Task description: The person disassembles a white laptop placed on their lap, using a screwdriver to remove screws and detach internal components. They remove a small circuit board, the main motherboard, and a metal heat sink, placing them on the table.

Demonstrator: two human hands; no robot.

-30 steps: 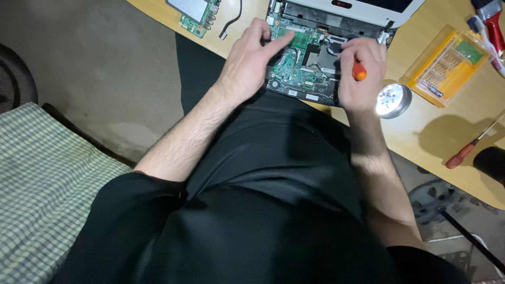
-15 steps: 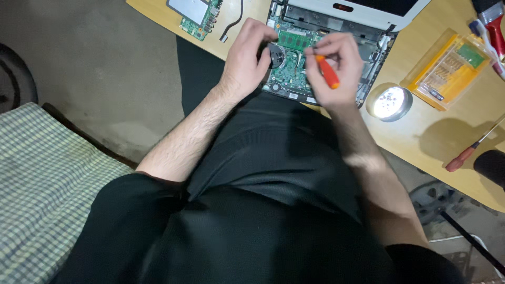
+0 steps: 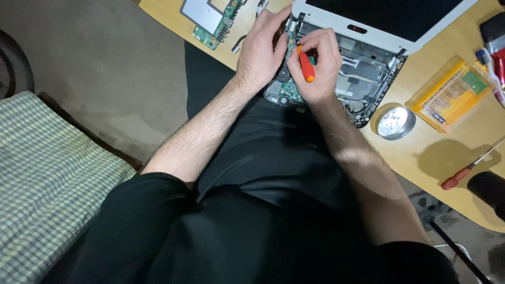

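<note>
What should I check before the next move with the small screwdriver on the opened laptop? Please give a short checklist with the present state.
1. Right hand grips the orange screwdriver: ok.
2. Left hand rests on the opened laptop and steadies it: ok.
3. Screwdriver tip seated in a screw: cannot tell, the fingers hide it.
4. Round metal dish close beside the laptop for screws: ok.
5. Laptop fully on the table: not ok, its near edge hangs over the lap.
</note>
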